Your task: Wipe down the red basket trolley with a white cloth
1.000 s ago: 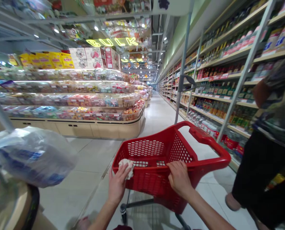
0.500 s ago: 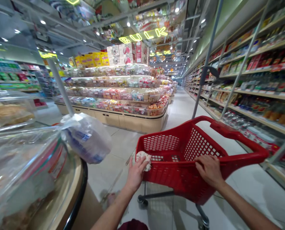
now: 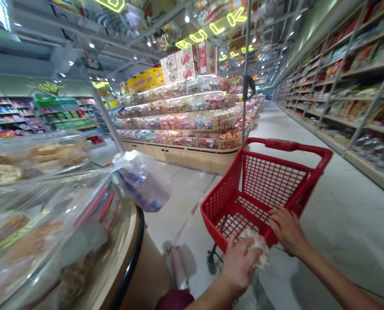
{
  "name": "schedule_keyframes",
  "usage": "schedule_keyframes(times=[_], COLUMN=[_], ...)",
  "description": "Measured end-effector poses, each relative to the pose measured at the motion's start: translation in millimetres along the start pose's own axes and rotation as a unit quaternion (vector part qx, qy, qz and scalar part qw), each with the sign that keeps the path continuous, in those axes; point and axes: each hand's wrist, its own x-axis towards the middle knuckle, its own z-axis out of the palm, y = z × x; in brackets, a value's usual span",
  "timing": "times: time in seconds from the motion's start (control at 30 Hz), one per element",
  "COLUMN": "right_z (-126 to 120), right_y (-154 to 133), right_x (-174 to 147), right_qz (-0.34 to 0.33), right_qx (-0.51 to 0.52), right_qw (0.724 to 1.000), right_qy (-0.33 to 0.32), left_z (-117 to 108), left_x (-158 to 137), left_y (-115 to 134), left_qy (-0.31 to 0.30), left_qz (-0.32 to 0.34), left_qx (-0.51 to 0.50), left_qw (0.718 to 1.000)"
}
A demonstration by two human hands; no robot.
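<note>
A red plastic shopping cart with a grid-patterned basket stands in front of me, its handle at the far right. My left hand is closed around a crumpled white cloth, pressed against the near side rim of the cart. Further right along the same rim is my right hand, its fingers hooked over the edge. Through the slotted basket floor the tiles show. Part of the cloth is hidden behind my left fingers.
At left, a rounded counter carries clear covered bins of baked goods. A roll of plastic bags hangs off its post. Behind stands a tiered candy display with a thin pole. Stocked shelves line the right side of the aisle.
The cart has turned, its handle end swinging away from me. My left hand with the cloth has moved right and nearer along the rim, close to my right hand. The view has shifted right.
</note>
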Motion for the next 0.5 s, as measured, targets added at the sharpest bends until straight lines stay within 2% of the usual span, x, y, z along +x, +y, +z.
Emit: schedule_keyframes(times=[0.13,0.2,0.27,0.33,0.37,0.5], right_z=[8.2,11.3,14.8,17.9,19.1,20.1], right_y=[-10.2,-21.3,-38.8,-57.4,-65.1,-76.8], right_x=[1.1,5.5,10.9,17.5,21.3,37.5], right_qz=[0.037,0.119,0.212,0.272,0.291,0.301], right_qx=[0.04,0.049,0.069,0.092,0.097,0.091], right_qw=[0.998,0.991,0.974,0.958,0.951,0.948], right_qy=[0.022,0.044,0.029,-0.015,-0.033,-0.041], left_z=[-35.2,-57.4,-70.7,-69.5,-63.9,-42.0], left_x=[-19.7,-28.9,-32.7,-31.7,-30.6,-33.9], left_y=[-14.0,-27.5,-35.9,-34.2,-30.0,-20.4], left_qy=[-0.043,-0.039,-0.026,-0.003,0.005,0.014], left_qz=[0.007,-0.032,-0.082,-0.112,-0.105,-0.008], left_qx=[0.028,0.054,0.074,0.082,0.082,0.073], left_qw=[0.999,0.997,0.994,0.99,0.991,0.997])
